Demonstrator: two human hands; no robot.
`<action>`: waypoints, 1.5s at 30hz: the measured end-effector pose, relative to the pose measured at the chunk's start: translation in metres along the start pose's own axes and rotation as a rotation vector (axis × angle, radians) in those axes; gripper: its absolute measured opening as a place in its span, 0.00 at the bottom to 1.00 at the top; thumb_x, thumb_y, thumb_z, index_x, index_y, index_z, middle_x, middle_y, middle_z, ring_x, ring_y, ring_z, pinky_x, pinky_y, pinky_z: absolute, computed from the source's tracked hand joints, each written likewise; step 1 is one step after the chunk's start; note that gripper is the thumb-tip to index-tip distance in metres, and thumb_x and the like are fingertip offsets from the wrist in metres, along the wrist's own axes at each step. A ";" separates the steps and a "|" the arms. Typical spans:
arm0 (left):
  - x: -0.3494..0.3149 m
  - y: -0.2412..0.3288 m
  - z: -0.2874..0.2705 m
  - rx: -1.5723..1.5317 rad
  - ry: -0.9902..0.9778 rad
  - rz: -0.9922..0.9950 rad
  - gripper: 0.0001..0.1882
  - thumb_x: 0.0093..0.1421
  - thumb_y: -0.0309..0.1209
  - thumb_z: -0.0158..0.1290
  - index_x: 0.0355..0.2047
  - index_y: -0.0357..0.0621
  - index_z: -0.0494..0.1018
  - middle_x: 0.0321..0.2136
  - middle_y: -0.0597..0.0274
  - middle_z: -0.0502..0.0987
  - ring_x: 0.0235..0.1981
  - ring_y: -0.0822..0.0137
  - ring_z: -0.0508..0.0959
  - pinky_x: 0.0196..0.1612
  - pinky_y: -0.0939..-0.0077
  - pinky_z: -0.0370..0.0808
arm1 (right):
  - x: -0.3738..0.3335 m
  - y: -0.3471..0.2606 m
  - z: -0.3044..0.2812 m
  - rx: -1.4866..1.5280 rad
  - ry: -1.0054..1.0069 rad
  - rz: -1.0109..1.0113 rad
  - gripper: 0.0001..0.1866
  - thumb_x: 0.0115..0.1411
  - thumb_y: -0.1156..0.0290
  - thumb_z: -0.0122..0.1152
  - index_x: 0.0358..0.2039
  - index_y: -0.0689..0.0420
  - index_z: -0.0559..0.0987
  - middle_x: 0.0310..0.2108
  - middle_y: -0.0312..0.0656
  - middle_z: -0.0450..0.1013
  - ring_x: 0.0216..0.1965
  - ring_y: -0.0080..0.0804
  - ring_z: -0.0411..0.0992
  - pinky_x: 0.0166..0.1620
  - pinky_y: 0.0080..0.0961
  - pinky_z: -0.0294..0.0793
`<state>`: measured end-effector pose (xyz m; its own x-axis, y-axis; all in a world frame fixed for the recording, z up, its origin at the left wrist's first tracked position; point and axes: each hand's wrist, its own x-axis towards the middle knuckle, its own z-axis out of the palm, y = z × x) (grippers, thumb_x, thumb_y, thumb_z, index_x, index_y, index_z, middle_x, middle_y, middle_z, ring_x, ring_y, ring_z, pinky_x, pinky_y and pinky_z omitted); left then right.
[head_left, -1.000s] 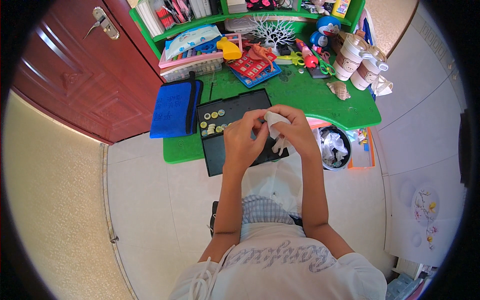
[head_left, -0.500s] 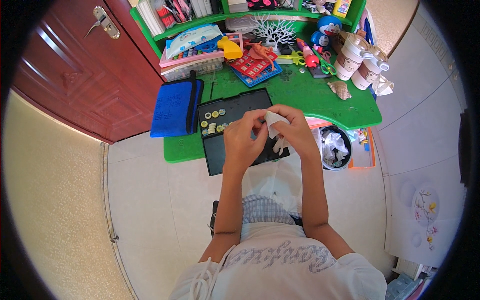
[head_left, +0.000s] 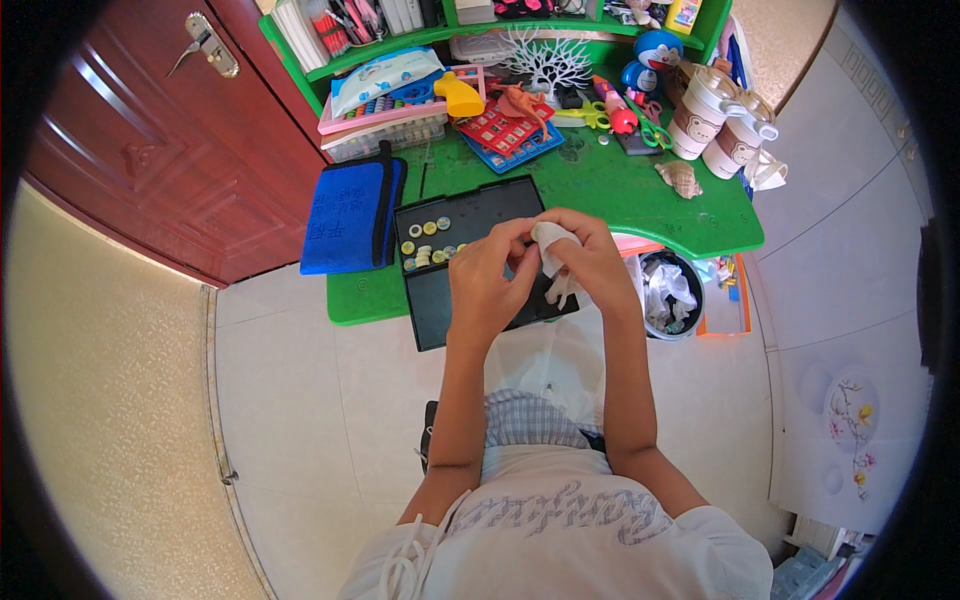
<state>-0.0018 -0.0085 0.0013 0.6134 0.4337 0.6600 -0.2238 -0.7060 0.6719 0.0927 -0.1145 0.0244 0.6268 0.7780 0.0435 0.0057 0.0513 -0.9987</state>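
My left hand (head_left: pixel 487 282) and my right hand (head_left: pixel 588 258) meet above a black tray (head_left: pixel 470 215) that lies on the front of a green desk (head_left: pixel 600 185). Both hands pinch a small white cloth or tissue (head_left: pixel 553 245) between their fingers. Whether a small item sits inside the cloth is hidden. Several small round pieces (head_left: pixel 425 245) in white, yellow and green lie in the tray's upper left corner, just left of my left hand.
A blue zipped pouch (head_left: pixel 350 215) lies left of the tray. Toys, scissors, a shell (head_left: pixel 679 178) and two white cups (head_left: pixel 715 120) crowd the desk's back and right. A waste bin (head_left: pixel 668 292) stands under the desk's right end. A red-brown door (head_left: pixel 130 130) is at left.
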 end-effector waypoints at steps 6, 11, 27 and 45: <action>0.001 0.001 0.001 -0.010 0.029 0.026 0.14 0.44 0.20 0.57 0.34 0.42 0.73 0.16 0.64 0.72 0.16 0.68 0.73 0.21 0.76 0.68 | 0.002 0.004 -0.004 -0.028 -0.024 -0.021 0.10 0.48 0.74 0.54 0.32 0.62 0.76 0.26 0.32 0.70 0.28 0.16 0.67 0.32 0.15 0.67; 0.001 0.000 0.001 0.007 0.021 0.038 0.15 0.43 0.19 0.57 0.35 0.42 0.72 0.16 0.63 0.72 0.16 0.68 0.74 0.21 0.76 0.68 | 0.003 0.007 -0.005 -0.030 -0.022 -0.054 0.10 0.48 0.74 0.56 0.32 0.62 0.76 0.26 0.32 0.70 0.28 0.17 0.67 0.31 0.15 0.67; 0.002 0.004 0.001 0.004 0.006 0.024 0.14 0.46 0.21 0.57 0.35 0.42 0.73 0.18 0.63 0.74 0.17 0.67 0.74 0.21 0.75 0.68 | 0.003 0.013 -0.004 0.080 -0.006 -0.052 0.08 0.53 0.71 0.50 0.29 0.59 0.76 0.22 0.28 0.67 0.20 0.12 0.61 0.21 0.11 0.57; 0.000 -0.002 0.001 0.009 -0.006 0.038 0.17 0.46 0.17 0.55 0.39 0.41 0.72 0.20 0.59 0.75 0.19 0.69 0.75 0.24 0.79 0.69 | 0.001 0.001 -0.004 -0.027 -0.008 0.015 0.11 0.49 0.73 0.53 0.34 0.62 0.76 0.26 0.33 0.71 0.27 0.17 0.67 0.30 0.15 0.67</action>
<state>-0.0010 -0.0074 -0.0008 0.6095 0.4028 0.6829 -0.2402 -0.7271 0.6432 0.0964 -0.1163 0.0235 0.6205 0.7837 0.0286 0.0176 0.0225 -0.9996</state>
